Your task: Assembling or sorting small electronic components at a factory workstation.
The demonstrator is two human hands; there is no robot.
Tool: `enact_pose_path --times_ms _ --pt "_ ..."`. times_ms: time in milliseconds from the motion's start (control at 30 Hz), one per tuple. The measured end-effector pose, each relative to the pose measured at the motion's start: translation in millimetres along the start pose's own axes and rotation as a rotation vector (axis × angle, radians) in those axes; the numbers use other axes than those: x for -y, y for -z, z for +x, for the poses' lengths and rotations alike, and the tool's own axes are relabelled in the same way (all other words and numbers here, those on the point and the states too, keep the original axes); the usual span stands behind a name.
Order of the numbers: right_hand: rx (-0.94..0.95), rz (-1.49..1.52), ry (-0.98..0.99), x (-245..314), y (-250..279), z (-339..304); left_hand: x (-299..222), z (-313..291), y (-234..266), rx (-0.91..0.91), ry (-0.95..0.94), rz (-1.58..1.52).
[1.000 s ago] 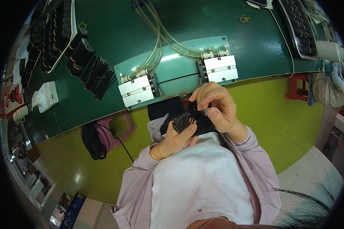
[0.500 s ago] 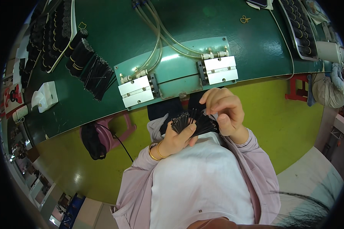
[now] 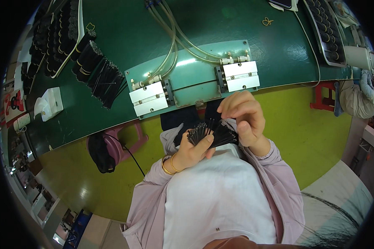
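Note:
My left hand (image 3: 195, 151) is closed round a fanned bunch of thin black cables (image 3: 222, 137), held in front of my white shirt. Its thumb presses across the strands, and their small tips spread upward. At the bunch's upper right is my right hand (image 3: 247, 118), fingers bent and thumb standing apart from them. Its fingertips are close to the strand tips; no strand shows clearly between them. Beyond both hands, at the table edge, sits a green fixture plate (image 3: 195, 76) with a silver clamp block (image 3: 148, 99) on the left and another silver block (image 3: 240, 76) on the right.
Bundled black cables (image 3: 97, 76) lie on the green table (image 3: 241, 23) at left, near a white dispenser (image 3: 50, 103). Clear hoses (image 3: 172, 31) run to the fixture. A tray of coiled bundles (image 3: 324, 33) is far right. Stools, one pink (image 3: 120, 145), one red (image 3: 322, 95), stand below.
Very little differs. My right hand has shifted up slightly, and the bunch in my left hand has moved a touch to the right.

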State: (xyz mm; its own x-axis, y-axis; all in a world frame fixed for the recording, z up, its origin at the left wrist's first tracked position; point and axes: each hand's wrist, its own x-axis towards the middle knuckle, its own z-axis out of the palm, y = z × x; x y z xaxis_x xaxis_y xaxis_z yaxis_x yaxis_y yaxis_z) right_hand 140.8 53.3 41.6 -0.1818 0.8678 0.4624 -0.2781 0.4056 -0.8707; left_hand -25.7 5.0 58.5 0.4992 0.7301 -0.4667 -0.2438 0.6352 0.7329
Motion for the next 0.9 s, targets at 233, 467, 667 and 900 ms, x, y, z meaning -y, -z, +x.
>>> enact_pose_path --times_ms 233,467,667,900 --pt "-0.169 0.272 -0.337 15.6 -23.7 -20.0 6.0 7.0 6.7 0.039 -0.076 -0.041" --pt "0.031 0.403 -1.034 20.8 -21.6 -17.2 28.6 17.5 -4.1 -0.063 -0.274 -0.032" --pt "-0.136 0.175 -0.893 12.7 -39.4 -12.5 39.8 20.4 -2.2 -0.150 -0.274 -0.182" --pt "-0.153 0.104 -0.949 4.1 -38.6 -9.1 39.8 27.5 6.4 -0.174 -0.288 -0.075"
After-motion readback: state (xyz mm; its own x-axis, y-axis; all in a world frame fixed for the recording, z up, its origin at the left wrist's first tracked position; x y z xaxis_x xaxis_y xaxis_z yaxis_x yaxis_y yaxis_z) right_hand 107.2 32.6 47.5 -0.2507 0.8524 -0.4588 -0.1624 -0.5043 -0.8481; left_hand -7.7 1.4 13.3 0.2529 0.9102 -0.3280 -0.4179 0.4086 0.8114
